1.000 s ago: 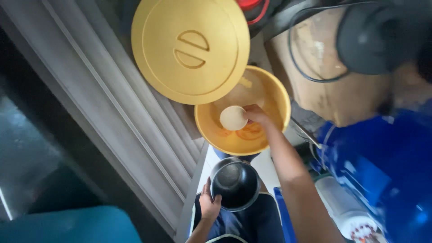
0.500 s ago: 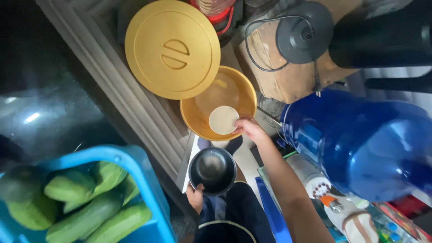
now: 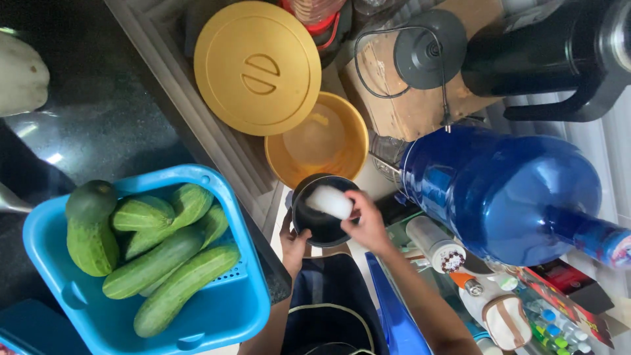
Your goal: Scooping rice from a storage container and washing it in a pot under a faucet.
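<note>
My left hand (image 3: 294, 244) grips the rim of a small dark metal pot (image 3: 314, 227) from the left and holds it up below the yellow bucket (image 3: 342, 131). My right hand (image 3: 366, 222) holds a small white cup (image 3: 330, 201) over the pot's mouth, tipped sideways. The open yellow bucket stands just beyond the pot, its inside showing orange. Its round yellow lid (image 3: 257, 67) leans against the grey ledge to the left.
A blue basket (image 3: 227, 309) of green cucumbers (image 3: 172, 263) sits on the dark counter at left. A large blue water jug (image 3: 506, 190) lies at right, a black flask (image 3: 539, 52) and a wooden block (image 3: 407, 108) behind it. Small bottles and packets crowd the lower right.
My right hand has brought the white cup out of the yellow bucket and over the pot. The view has shifted, bringing more of the basket of cucumbers into sight.
</note>
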